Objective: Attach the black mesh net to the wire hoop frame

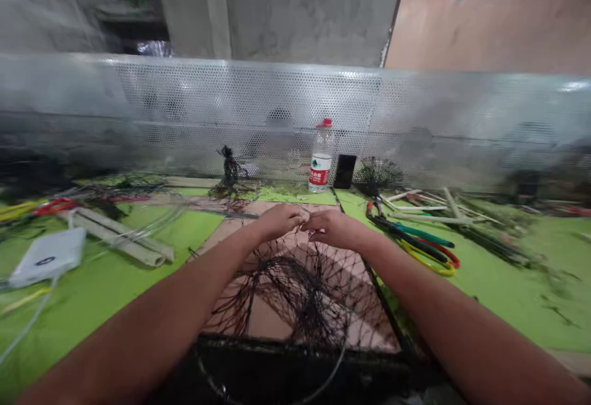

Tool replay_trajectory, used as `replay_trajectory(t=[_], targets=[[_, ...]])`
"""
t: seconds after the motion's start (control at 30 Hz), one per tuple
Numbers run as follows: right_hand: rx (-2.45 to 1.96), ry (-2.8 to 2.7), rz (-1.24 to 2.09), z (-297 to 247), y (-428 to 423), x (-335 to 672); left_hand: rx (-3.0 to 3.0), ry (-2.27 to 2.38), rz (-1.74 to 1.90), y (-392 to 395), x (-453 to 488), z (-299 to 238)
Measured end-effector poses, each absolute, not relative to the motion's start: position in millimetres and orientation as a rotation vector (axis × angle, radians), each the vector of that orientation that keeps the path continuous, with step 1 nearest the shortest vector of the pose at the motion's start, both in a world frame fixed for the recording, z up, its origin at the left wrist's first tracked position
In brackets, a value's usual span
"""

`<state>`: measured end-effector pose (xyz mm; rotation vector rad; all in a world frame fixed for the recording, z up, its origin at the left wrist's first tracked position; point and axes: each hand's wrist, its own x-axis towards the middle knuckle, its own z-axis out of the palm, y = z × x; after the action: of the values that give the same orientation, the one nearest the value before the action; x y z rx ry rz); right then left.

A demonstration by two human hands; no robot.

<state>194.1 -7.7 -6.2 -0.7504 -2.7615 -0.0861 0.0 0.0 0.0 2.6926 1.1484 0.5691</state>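
Observation:
My left hand (282, 220) and my right hand (336, 229) meet fingertip to fingertip in front of me, fingers closed in a pinch. Strands of a black knotted net (295, 282) run up to the fingers, where a thin pale line also shows. Between my forearms the rest of the net lies in a loose heap over a pinkish-tan board (268, 312). A thin clear line (339, 362) loops below, near the dark front edge. What exactly sits between the fingertips is partly hidden.
Pliers with coloured handles (427, 248) lie right, near pale sticks (434, 215). A water bottle (320, 162), black phone (345, 172) and tied black cord bundle (228, 170) stand before a perforated metal screen (207, 100). Left are a white power bank (69, 254) and pale strips (120, 237).

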Motion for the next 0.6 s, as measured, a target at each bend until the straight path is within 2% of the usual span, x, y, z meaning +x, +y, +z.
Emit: replay_trajectory(t=[0.6], targets=[[-0.819,-2.674,-0.147,-10.0,-9.8,185.6,2.764,1.129,0.637,15.7,-2.8,-11.4]])
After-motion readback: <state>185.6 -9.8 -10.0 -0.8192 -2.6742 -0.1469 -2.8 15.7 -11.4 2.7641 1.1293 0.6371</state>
